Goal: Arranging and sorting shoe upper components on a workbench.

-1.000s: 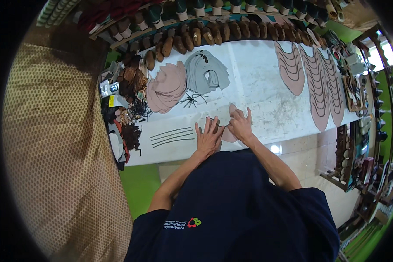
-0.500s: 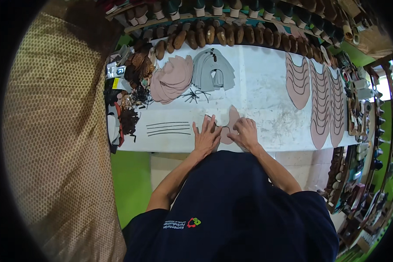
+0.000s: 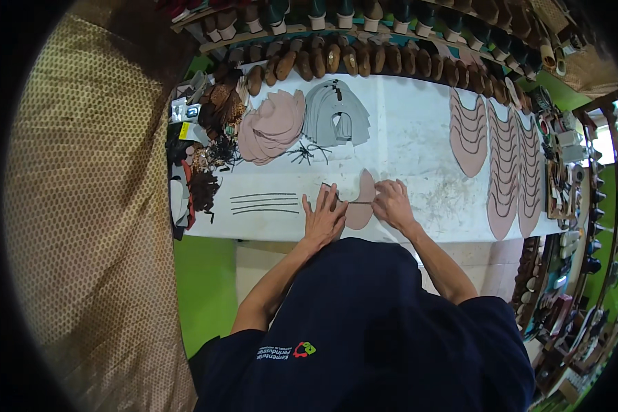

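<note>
In front of me on the white table lies a pink U-shaped shoe upper piece (image 3: 358, 218), its curved toe toward me. My left hand (image 3: 325, 218) rests on its left side with the fingers spread and pressing down. A thin dark strip (image 3: 359, 202) runs straight across the piece from my left fingertips. At its other end, my right hand (image 3: 393, 207) pinches it, fingers closed, beside the piece's right edge. Several dark strips (image 3: 264, 203) lie in parallel rows left of my left hand.
Fanned pink pieces (image 3: 271, 129) and grey pieces (image 3: 336, 113) lie at the far left, near loose dark strips (image 3: 310, 152). Pink pieces with dark curved lines (image 3: 503, 172) overlap in columns at right. Wooden shoe lasts (image 3: 350, 60) line the back edge. A patterned curtain (image 3: 103, 226) hangs at left.
My right hand has moved slightly right and away from the piece. The dark strip, curved along the piece before, is now pulled straight across it. My left hand stays nearly in place.
</note>
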`<control>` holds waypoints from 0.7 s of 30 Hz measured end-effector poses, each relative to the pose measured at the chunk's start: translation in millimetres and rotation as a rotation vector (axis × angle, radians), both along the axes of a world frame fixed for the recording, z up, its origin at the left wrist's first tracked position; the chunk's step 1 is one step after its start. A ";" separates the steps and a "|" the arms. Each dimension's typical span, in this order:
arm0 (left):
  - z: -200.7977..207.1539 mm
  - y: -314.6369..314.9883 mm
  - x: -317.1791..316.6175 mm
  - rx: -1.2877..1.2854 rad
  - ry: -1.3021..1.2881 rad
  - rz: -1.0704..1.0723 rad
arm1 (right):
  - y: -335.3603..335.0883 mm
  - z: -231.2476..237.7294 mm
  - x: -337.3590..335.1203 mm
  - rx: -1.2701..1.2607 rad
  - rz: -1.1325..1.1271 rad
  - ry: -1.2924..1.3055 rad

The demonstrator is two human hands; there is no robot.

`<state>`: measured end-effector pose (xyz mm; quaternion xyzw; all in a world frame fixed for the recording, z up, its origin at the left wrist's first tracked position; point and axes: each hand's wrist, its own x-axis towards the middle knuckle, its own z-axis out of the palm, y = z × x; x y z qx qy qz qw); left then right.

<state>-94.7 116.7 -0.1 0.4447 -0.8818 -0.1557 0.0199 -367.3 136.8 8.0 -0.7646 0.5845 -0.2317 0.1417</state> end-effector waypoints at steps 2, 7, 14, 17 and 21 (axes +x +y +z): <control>0.4 -1.2 -0.6 -0.002 -0.022 -0.018 | -4.2 -0.3 -9.3 0.022 -0.006 0.019; -2.9 -1.8 -1.1 -0.011 -0.013 -0.021 | 1.1 -2.4 -18.7 0.060 -0.113 -0.030; -5.9 4.1 -4.7 0.030 0.048 0.037 | -0.7 3.9 -6.9 0.034 -0.042 -0.061; -6.2 7.2 -8.7 0.012 0.058 0.061 | -2.1 -1.4 -8.0 0.096 -0.039 -0.053; -1.6 14.4 -15.6 0.042 0.072 0.135 | -8.0 -7.3 -11.0 0.125 0.028 -0.068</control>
